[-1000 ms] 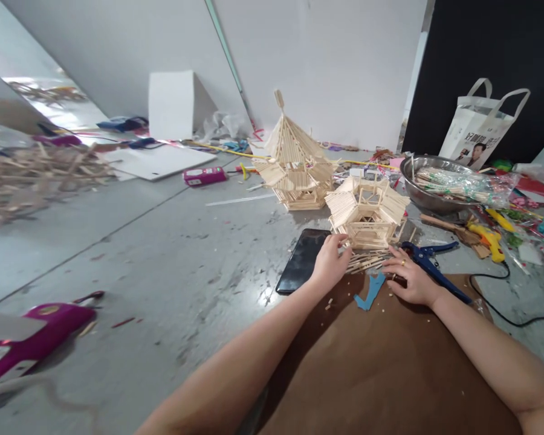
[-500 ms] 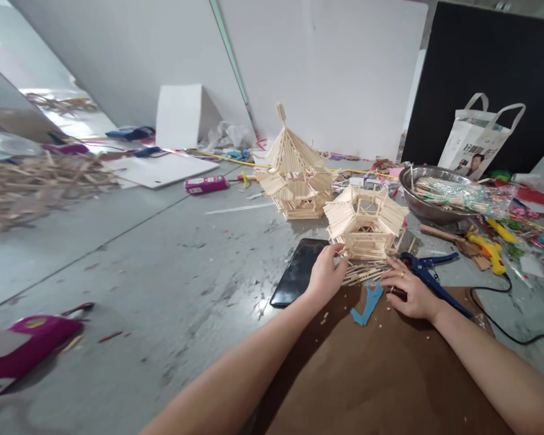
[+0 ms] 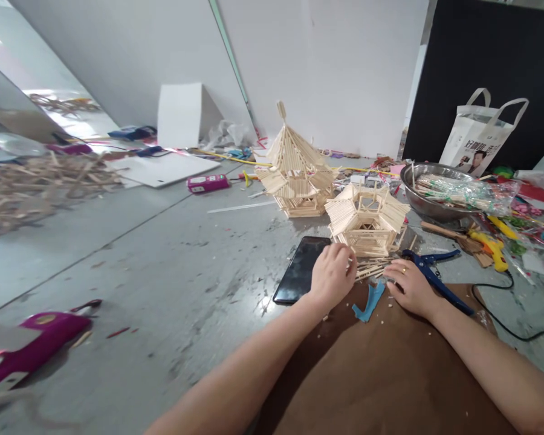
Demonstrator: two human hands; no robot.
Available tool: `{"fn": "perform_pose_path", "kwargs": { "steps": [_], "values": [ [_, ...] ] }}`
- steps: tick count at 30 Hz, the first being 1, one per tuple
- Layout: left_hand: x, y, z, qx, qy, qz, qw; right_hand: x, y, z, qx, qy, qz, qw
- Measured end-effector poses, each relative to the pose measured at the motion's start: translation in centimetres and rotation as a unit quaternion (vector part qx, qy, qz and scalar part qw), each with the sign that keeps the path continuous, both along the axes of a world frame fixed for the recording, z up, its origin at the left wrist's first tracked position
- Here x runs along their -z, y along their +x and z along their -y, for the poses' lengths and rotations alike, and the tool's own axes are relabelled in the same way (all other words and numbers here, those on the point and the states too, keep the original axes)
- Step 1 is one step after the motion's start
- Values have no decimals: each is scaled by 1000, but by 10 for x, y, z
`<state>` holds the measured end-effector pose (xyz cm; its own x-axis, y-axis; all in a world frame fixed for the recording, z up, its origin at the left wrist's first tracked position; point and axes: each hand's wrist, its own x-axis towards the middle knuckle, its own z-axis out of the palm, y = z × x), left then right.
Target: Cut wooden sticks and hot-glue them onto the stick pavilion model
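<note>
A small pile of thin wooden sticks (image 3: pixel 370 269) lies at the far edge of a brown sheet, between my two hands. My left hand (image 3: pixel 333 275) is curled at the pile's left end, its fingertips closed on sticks and partly hidden by the back of the hand. At the right end, my right hand (image 3: pixel 408 286) rests with bent fingers apart, fingertips by the stick ends. Just behind stands a six-sided stick model (image 3: pixel 367 220) with an open top. A taller stick pavilion (image 3: pixel 296 169) with a pointed roof is farther back.
A black phone (image 3: pixel 299 275) lies beside my left hand, blue-handled cutters (image 3: pixel 435 278) beside my right. A blue scrap (image 3: pixel 369 302) is on the brown sheet (image 3: pixel 381 374). Farther right are a yellow glue gun (image 3: pixel 494 251) with its cord and a metal bowl (image 3: pixel 428 208) of bagged sticks.
My left hand has moved slightly right and rolled over, its fingers more curled at the sticks. The right hand's thumb and fingers have shifted slightly; the models stay in place.
</note>
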<state>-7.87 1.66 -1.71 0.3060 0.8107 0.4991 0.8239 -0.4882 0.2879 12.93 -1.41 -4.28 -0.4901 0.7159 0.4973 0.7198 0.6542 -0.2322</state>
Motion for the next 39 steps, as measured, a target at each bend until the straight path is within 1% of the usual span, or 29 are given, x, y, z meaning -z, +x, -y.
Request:
{"fn": "perform_pose_path", "kwargs": {
  "steps": [2,4,8,12,20,29,31,35,37,39],
  "values": [
    [0,3,4,64,-37,-95,993,-2,-2,1,-13,-6,27,1000],
    [1,6,6,90,-74,-151,982,-1,-3,3,-21,-19,49,998],
    [5,8,7,91,-93,-181,975,2,-4,5,-15,-54,89,994],
    [5,8,5,96,-95,-203,970,2,-4,5,-9,-63,98,993],
    [9,10,5,81,-103,-202,971,1,-3,4,-17,-40,64,997],
    [9,10,7,82,-82,-197,973,1,-3,4,-21,-15,44,999],
    [8,11,8,91,-64,-184,977,-2,-4,4,-22,-5,37,999],
    [8,12,9,145,-30,-146,978,-7,-4,5,-15,10,8,1000],
    [6,12,10,156,-33,-140,977,-6,-4,6,6,3,-9,1000],
    [3,13,12,147,-64,-149,976,-4,-3,6,32,-1,-30,999]
  ]
}}
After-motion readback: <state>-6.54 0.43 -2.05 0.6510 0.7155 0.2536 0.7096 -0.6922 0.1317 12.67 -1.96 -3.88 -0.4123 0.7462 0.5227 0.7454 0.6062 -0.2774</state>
